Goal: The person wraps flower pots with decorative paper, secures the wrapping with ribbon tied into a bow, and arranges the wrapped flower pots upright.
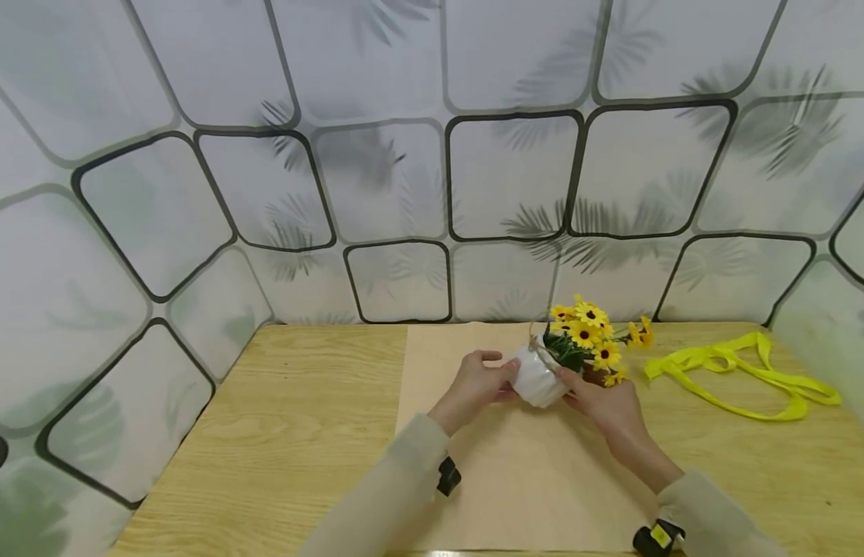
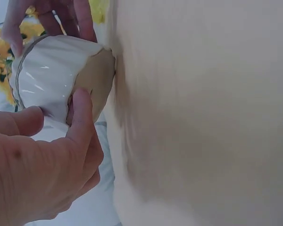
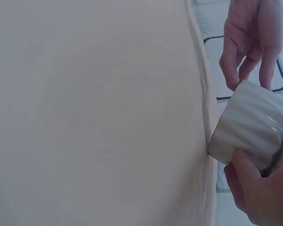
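A white ribbed flower pot (image 1: pixel 536 379) with twine round its rim holds yellow artificial flowers (image 1: pixel 590 331) and green leaves. It is tilted over to the right, its flowers leaning that way. My left hand (image 1: pixel 476 388) pinches the pot near its base; in the left wrist view the thumb lies on the side and a finger on the tan underside (image 2: pixel 100 77). My right hand (image 1: pixel 608 410) grips the other side near the twine, thumb on the wall. In the right wrist view the pot's lower edge touches or nearly touches the paper (image 3: pixel 108 113).
A sheet of tan paper (image 1: pixel 522 487) covers the middle of the wooden table (image 1: pixel 299 418). A loose yellow ribbon (image 1: pixel 745 375) lies at the right. Patterned curtain-like fabric (image 1: pixel 383 186) stands behind the table and along both sides.
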### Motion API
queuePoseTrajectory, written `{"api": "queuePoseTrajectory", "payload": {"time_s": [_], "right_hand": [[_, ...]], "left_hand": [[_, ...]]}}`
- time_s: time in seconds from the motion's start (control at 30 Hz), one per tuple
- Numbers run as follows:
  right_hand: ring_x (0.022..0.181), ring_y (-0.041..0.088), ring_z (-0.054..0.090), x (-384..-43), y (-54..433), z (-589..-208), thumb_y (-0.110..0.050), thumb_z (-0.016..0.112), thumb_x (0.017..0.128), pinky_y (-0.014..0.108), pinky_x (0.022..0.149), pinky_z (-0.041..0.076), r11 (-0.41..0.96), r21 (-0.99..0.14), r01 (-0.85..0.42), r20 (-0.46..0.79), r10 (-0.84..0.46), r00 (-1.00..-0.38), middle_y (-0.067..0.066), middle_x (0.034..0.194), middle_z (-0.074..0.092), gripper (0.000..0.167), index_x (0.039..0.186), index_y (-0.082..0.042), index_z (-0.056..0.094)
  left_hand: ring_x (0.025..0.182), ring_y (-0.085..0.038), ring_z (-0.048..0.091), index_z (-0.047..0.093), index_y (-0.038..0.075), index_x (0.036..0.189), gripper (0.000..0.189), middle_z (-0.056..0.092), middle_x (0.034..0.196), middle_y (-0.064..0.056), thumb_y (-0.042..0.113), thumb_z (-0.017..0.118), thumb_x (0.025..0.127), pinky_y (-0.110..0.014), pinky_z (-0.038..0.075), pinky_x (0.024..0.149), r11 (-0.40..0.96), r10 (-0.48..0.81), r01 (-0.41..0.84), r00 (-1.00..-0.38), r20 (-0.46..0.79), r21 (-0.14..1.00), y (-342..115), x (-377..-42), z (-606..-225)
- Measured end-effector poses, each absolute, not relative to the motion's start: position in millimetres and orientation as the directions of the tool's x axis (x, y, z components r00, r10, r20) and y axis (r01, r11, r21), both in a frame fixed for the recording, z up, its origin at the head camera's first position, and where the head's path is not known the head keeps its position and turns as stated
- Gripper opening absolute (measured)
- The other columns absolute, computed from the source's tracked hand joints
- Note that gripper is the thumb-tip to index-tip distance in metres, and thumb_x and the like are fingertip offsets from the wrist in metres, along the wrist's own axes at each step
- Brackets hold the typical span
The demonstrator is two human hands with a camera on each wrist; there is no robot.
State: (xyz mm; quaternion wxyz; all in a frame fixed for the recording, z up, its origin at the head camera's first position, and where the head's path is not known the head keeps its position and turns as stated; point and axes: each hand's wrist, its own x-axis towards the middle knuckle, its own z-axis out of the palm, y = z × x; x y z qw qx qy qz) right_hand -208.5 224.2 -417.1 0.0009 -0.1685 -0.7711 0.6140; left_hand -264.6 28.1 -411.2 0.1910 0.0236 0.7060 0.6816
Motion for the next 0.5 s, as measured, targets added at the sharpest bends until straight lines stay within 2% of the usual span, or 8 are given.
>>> {"api": "queuePoseTrajectory", "payload": {"time_s": [0.13,0.3,0.43,0.5], "right_hand": [[0.112,0.01,0.065,-206.5,224.3,-418.9,-0.051,0.08,0.086,0.028,0.088,0.06,0.158,-0.952,0.261,-0.208,0.287,-0.935,0.019,0.15,0.05,0.091,0.15,0.001,0.042],[0.09,-0.007,0.063,-204.4,222.7,-418.8,-0.044,0.082,0.086,0.025,0.083,0.061,0.09,-0.97,0.225,-0.184,0.328,-0.926,0.015,0.142,0.052,0.082,0.144,0.002,0.048],[0.09,-0.008,0.064,-204.3,221.9,-417.0,-0.037,0.082,0.087,0.027,0.085,0.061,0.012,-0.983,0.182,-0.168,0.33,-0.929,0.008,0.134,0.056,0.077,0.146,0.0,0.047],[0.09,-0.007,0.066,-204.0,221.5,-416.6,-0.033,0.083,0.088,0.028,0.086,0.061,-0.03,-0.986,0.162,-0.163,0.331,-0.929,0.0,0.124,0.061,0.074,0.145,-0.002,0.047]], "left_hand": [[0.104,-0.035,0.075,0.049,-0.018,0.137,0.054,0.067,0.12,-0.028,0.018,0.066,0.102,-0.043,0.058,0.096,-0.011,0.298,-0.317,-0.906,-0.3,0.948,29.3,-266.1,-413.0],[0.105,-0.033,0.074,0.056,-0.017,0.131,0.047,0.069,0.119,-0.026,0.017,0.067,0.101,-0.041,0.057,0.099,-0.053,0.305,-0.382,-0.886,-0.35,0.922,32.1,-267.9,-414.6],[0.097,-0.025,0.075,0.056,-0.014,0.132,0.047,0.07,0.116,-0.022,0.02,0.068,0.1,-0.039,0.058,0.098,-0.067,0.301,-0.403,-0.88,-0.367,0.913,33.8,-269.2,-413.9],[0.094,-0.022,0.075,0.055,-0.012,0.133,0.048,0.07,0.116,-0.022,0.02,0.068,0.1,-0.037,0.059,0.096,-0.075,0.298,-0.407,-0.88,-0.369,0.91,34.3,-269.3,-413.3]]}}
